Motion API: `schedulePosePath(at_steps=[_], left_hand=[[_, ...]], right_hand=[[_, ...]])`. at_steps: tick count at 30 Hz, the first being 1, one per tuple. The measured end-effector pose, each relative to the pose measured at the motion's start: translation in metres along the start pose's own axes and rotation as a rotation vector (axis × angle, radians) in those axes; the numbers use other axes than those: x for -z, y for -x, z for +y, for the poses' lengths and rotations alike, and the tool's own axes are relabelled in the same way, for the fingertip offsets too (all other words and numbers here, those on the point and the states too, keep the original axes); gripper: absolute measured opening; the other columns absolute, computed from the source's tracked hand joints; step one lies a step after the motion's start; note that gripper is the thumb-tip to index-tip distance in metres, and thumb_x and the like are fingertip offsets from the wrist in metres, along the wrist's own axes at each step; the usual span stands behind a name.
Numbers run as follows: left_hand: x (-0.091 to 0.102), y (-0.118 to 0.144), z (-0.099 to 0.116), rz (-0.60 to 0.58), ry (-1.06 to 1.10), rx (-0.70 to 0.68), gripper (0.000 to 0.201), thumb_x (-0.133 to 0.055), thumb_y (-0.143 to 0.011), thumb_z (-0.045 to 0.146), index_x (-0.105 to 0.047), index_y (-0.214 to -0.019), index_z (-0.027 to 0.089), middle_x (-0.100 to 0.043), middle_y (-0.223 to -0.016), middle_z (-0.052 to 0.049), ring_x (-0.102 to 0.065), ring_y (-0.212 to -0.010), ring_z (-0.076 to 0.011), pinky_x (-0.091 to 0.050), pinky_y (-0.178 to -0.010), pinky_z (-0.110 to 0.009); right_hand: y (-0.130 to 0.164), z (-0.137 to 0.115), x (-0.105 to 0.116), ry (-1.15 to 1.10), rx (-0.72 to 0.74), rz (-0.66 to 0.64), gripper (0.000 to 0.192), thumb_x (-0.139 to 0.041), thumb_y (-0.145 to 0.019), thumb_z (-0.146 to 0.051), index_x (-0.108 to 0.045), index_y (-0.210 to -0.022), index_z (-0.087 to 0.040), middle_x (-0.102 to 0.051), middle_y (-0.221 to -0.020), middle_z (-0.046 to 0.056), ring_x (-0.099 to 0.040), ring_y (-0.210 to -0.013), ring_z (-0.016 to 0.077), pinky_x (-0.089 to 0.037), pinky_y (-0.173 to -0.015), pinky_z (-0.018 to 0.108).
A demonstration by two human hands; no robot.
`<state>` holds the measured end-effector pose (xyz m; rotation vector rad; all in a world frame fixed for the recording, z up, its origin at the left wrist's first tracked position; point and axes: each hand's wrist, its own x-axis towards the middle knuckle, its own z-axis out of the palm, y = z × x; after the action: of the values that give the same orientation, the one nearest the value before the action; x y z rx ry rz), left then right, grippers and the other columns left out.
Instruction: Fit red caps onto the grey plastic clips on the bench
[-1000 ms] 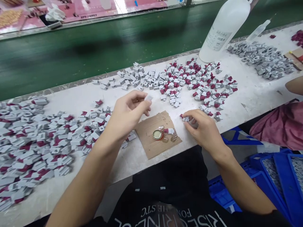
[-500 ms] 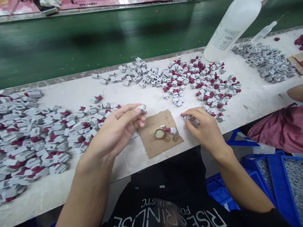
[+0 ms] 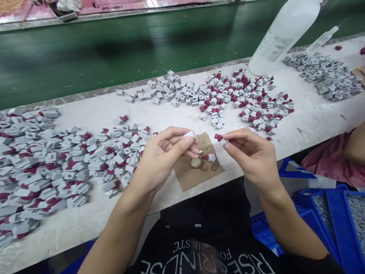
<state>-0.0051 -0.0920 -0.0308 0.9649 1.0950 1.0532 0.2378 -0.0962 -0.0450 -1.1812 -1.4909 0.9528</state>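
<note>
My left hand [image 3: 168,156] pinches a small light-grey plastic part [image 3: 189,134] between thumb and fingers. Facing it across a short gap, my right hand [image 3: 252,154] grips a grey-and-maroon plastic piece [image 3: 220,138], its maroon end pointing left. Below both hands lies a square of brown cardboard [image 3: 189,180]. On the cardboard sit a bottle cap [image 3: 195,163] with a pale inside, another grey-and-maroon piece [image 3: 209,157] and some shiny wet patches. My left fingers partly cover the cardboard's upper left.
Joined grey-and-maroon pieces [image 3: 51,167] are heaped at left. Behind the cardboard lie loose grey parts [image 3: 173,89] and more grey-and-maroon pieces [image 3: 256,101]. A white bottle [image 3: 285,38] stands at the back, near a grey pile [image 3: 325,76]. Blue crates [image 3: 330,217] and another person's arm [image 3: 355,142] are at right.
My left hand has moved right, over the cardboard, with its grey part. My right hand has turned its piece so that the maroon end shows more. The hands are closer together.
</note>
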Motion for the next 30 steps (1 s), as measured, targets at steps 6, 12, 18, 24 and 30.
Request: schedulePosePath(at_steps=[6,12,18,24,30], left_hand=[[-0.011,-0.003,0.006,0.154,-0.247,-0.190,0.017,-0.089,-0.102,0.038,-0.085,-0.102,0.021,-0.084,-0.098,-0.005,-0.077,-0.082,-0.0168,-0.067,-0.077,-0.027],[0.014,0.003,0.000,0.177,-0.175,-0.138,0.033,-0.100,-0.091,0.041,-0.085,-0.112,0.021,-0.084,-0.095,-0.005,-0.083,-0.086,-0.0215,-0.072,-0.093,-0.037],[0.011,0.011,-0.007,0.226,-0.115,-0.082,0.023,-0.096,-0.094,0.029,-0.079,-0.106,0.020,-0.082,-0.097,-0.005,-0.086,-0.094,-0.0219,-0.072,-0.097,-0.036],[0.006,0.012,-0.007,0.205,-0.087,-0.060,0.021,-0.092,-0.094,0.023,-0.075,-0.106,0.020,-0.080,-0.101,-0.005,-0.084,-0.096,-0.0226,-0.073,-0.097,-0.040],[0.010,0.010,-0.011,0.188,-0.131,-0.087,0.018,-0.091,-0.093,0.022,-0.074,-0.100,0.021,-0.078,-0.097,-0.004,-0.081,-0.089,-0.0198,-0.070,-0.088,-0.035]], right_hand=[[0.000,-0.004,-0.004,-0.020,-0.018,0.024,0.013,-0.085,-0.103,-0.020,-0.089,-0.111,-0.030,-0.086,-0.110,0.004,-0.084,-0.105,0.0241,-0.070,-0.093,0.039],[0.013,-0.009,0.001,0.129,0.078,-0.197,0.024,-0.076,-0.106,-0.009,-0.087,-0.114,-0.029,-0.088,-0.112,0.005,-0.085,-0.106,0.0255,-0.071,-0.092,0.041],[0.021,-0.012,-0.008,0.154,0.119,-0.288,0.024,-0.075,-0.106,-0.006,-0.085,-0.113,-0.027,-0.090,-0.115,0.005,-0.088,-0.108,0.0252,-0.072,-0.095,0.039],[0.021,-0.011,-0.012,0.162,0.130,-0.321,0.022,-0.075,-0.107,-0.007,-0.085,-0.114,-0.026,-0.090,-0.115,0.006,-0.088,-0.107,0.0243,-0.073,-0.093,0.036],[0.021,-0.012,-0.013,0.168,0.132,-0.300,0.022,-0.074,-0.107,-0.008,-0.086,-0.112,-0.025,-0.090,-0.115,0.007,-0.088,-0.107,0.0259,-0.074,-0.091,0.038]])
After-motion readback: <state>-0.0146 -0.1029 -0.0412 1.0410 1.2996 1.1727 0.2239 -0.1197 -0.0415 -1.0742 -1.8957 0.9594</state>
